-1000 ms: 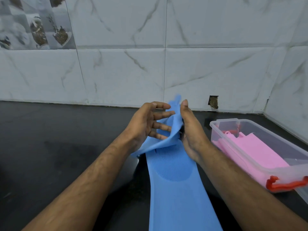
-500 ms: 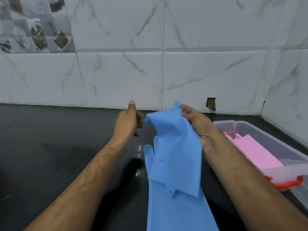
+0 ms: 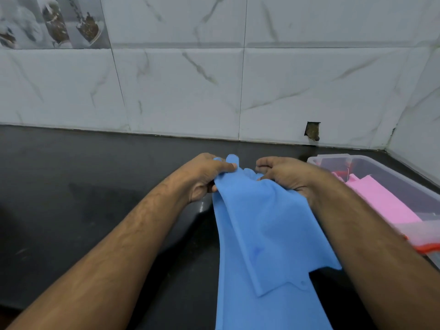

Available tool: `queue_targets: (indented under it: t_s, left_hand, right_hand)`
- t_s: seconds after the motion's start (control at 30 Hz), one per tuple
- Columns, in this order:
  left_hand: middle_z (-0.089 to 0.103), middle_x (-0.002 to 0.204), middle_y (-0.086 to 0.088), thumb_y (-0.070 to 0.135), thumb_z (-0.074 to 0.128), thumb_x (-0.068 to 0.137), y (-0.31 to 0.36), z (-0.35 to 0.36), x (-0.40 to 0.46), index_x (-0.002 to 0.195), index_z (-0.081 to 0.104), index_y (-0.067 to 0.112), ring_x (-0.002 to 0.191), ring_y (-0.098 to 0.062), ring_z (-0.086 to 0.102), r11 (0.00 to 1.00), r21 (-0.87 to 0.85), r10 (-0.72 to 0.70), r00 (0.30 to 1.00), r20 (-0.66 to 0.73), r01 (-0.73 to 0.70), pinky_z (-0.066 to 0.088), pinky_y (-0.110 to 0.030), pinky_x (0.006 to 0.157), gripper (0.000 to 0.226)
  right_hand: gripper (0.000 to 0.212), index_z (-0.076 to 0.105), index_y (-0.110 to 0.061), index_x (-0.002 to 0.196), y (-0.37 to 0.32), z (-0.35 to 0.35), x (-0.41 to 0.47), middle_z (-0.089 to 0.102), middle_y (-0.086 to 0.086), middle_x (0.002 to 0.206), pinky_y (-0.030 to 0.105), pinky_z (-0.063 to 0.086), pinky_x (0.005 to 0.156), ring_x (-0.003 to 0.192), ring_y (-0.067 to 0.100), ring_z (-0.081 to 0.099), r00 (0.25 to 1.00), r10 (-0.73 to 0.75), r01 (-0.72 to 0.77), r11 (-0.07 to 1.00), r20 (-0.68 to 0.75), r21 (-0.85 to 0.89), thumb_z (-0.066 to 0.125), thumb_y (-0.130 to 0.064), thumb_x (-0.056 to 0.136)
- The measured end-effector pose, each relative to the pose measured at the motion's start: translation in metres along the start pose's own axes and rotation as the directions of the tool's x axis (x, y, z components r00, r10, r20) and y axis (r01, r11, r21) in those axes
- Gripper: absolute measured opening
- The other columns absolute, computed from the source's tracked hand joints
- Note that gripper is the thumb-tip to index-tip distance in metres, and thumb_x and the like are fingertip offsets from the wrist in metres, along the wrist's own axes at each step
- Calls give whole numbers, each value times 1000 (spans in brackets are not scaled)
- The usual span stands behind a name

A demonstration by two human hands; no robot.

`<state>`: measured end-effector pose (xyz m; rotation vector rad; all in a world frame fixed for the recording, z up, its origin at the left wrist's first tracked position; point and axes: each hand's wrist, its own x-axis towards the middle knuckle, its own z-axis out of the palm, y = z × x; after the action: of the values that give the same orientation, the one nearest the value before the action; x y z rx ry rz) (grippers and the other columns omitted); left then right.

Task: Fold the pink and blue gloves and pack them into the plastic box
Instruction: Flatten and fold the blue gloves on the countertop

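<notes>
Two blue gloves [image 3: 259,236] lie stacked on the black counter, cuffs toward me, the upper one draped askew over the lower. My left hand [image 3: 204,177] pinches the finger end of the blue gloves at its left side. My right hand [image 3: 288,179] grips the same end at its right side. Folded pink gloves [image 3: 381,201] rest inside the clear plastic box [image 3: 404,179] at the right, which has a red latch [image 3: 428,247] on its near end.
The black counter [image 3: 83,198] runs left and toward me. A white marble-tiled wall [image 3: 190,91] stands behind, with a small hole [image 3: 313,131] near its base. A side wall closes the corner behind the box.
My left hand has taken hold of the blue glove's finger end. Both hands have lowered the lifted glove onto the one lying on the counter.
</notes>
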<state>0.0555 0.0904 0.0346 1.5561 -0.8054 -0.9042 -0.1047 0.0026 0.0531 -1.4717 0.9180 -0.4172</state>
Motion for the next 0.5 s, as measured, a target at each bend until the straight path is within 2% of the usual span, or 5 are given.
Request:
queue_targets:
  t_s: [0.1, 0.17, 0.27, 0.33, 0.5]
  left_hand:
    - [59, 87, -16, -2, 59, 97, 4, -2, 0, 91, 60, 5, 58, -17, 51, 999, -23, -24, 1000, 9, 25, 38, -25, 43, 9]
    - [57, 89, -17, -4, 57, 97, 2, -3, 0, 90, 60, 5, 55, -18, 45, 999, 41, -31, 999, 24, 30, 33, -24, 41, 12]
    - [58, 92, -19, -1, 59, 97, -5, -1, -1, 102, 63, 4, 52, -18, 46, 968, 244, -74, 996, 58, 58, 34, -19, 34, 7]
    - [60, 89, -18, 4, 61, 97, -8, -1, 0, 110, 63, 1, 50, -18, 48, 927, 371, -83, 994, 66, 53, 35, -19, 34, 14]
    - [66, 90, -9, 20, 65, 96, -11, 0, 2, 120, 58, 18, 59, -19, 57, 851, 525, 13, 999, 40, -32, 39, -20, 36, 25]
  right_hand:
    - [66, 44, -13, 149, -3, -2, -9, 48, 9, 152, 34, 62, 72, 105, 24, 68, 997, 23, -25, 999, 74, 30, 51, 19, 91]
    - [60, 45, -15, 148, -3, 0, -16, 51, 10, 148, 41, 61, 85, 107, 27, 68, 999, -1, 11, 980, 54, -197, 55, 9, 93]
    - [46, 48, -18, 141, -1, 7, -22, 55, 9, 140, 41, 51, 99, 117, 27, 60, 990, -127, 37, 620, -54, -783, 59, -28, 98]
    - [51, 47, -17, 141, -2, 9, -21, 53, 10, 140, 38, 48, 96, 120, 28, 56, 983, -168, 5, 436, -76, -900, 57, -41, 98]
    - [57, 45, -9, 137, 0, 0, -14, 60, 11, 130, 39, 49, 97, 116, 29, 58, 968, -189, -46, 505, -162, -862, 66, -40, 94]
